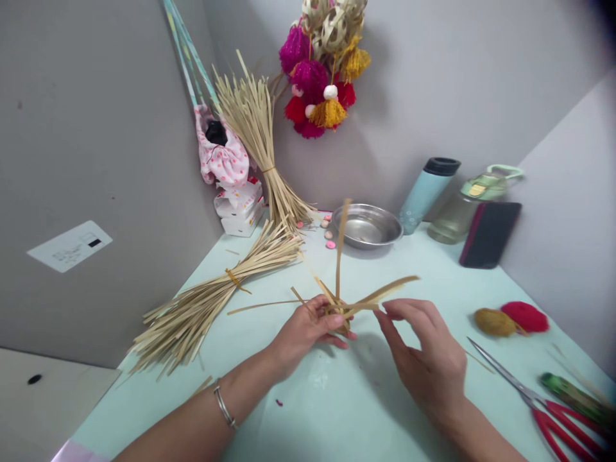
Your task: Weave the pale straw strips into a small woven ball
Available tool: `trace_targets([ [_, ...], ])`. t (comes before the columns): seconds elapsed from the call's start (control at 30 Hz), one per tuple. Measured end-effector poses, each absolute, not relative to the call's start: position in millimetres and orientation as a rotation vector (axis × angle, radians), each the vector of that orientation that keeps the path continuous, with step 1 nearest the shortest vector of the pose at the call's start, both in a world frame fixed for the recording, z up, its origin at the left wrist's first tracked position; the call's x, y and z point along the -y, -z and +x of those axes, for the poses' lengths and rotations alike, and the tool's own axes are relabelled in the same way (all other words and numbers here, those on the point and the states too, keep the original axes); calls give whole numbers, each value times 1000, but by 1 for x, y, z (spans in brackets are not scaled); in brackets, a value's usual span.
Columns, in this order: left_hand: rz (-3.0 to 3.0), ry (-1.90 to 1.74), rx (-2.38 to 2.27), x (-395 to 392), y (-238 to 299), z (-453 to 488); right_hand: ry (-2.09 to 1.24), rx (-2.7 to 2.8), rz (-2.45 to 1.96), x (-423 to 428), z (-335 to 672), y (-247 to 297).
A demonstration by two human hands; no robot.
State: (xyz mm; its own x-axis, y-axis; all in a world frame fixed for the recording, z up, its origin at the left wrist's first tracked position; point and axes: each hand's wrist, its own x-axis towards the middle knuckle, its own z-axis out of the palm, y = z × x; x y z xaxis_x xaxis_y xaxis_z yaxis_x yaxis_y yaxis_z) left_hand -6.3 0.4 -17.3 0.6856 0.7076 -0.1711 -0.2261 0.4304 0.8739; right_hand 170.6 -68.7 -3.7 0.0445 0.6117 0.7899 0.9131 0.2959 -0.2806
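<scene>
Clearly, the left hand (301, 330) has its grip closed on a small woven piece (345, 326), held above the middle of the surface (298, 410), with the thumb on top and other fingertips showing beneath it. Loose strips fan out from the piece: 1 upright strip (341, 256) rises toward the far side, 1 thin strip (260, 307) reaches left, and several flat strips (389, 289) point right. The right hand (433, 353) is just right of the piece, thumb and index finger drawn close together by the end of a strip; whether its grip pinches that end, I cannot tell. A bracelet (224, 407) circles the left wrist.

To the left, a tied bundle (192, 317) of similar strips lies on the surface, and a 2nd, upright bundle (267, 141) leans in the far corner. A metal bowl (368, 229) stands on the far side, with pink discs (330, 244) just left of it. At far right are a blue tumbler (426, 196), a clear bottle (452, 215) and a dark phone (491, 235) propped upright. Nearer on the right lie a mustard yarn ball (495, 322), a red yarn ball (525, 317) and red-handled scissors (532, 396). Colourful tassels (308, 77) hang against the far wall.
</scene>
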Motion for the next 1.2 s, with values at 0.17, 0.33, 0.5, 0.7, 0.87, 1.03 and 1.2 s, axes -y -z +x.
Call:
trace_targets([
  [0.17,983,-631,-570,-1,20,-7,772,1862,-1468,66,181,10],
  [0.33,1005,-667,-592,1,19,-6,791,1874,-1492,67,189,9],
  [0.5,990,-734,-572,1,22,-5,678,1810,-1430,72,179,4],
  [0.7,971,-783,-546,0,26,-4,248,1717,-1317,79,165,0],
  [0.87,975,-739,-540,2,26,-3,157,1650,-1264,76,161,-1],
  [1.03,961,-700,-521,3,29,-3,149,1660,-1287,72,165,1],
  [1.2,952,-687,-516,4,28,-2,231,1710,-1316,74,166,2],
])
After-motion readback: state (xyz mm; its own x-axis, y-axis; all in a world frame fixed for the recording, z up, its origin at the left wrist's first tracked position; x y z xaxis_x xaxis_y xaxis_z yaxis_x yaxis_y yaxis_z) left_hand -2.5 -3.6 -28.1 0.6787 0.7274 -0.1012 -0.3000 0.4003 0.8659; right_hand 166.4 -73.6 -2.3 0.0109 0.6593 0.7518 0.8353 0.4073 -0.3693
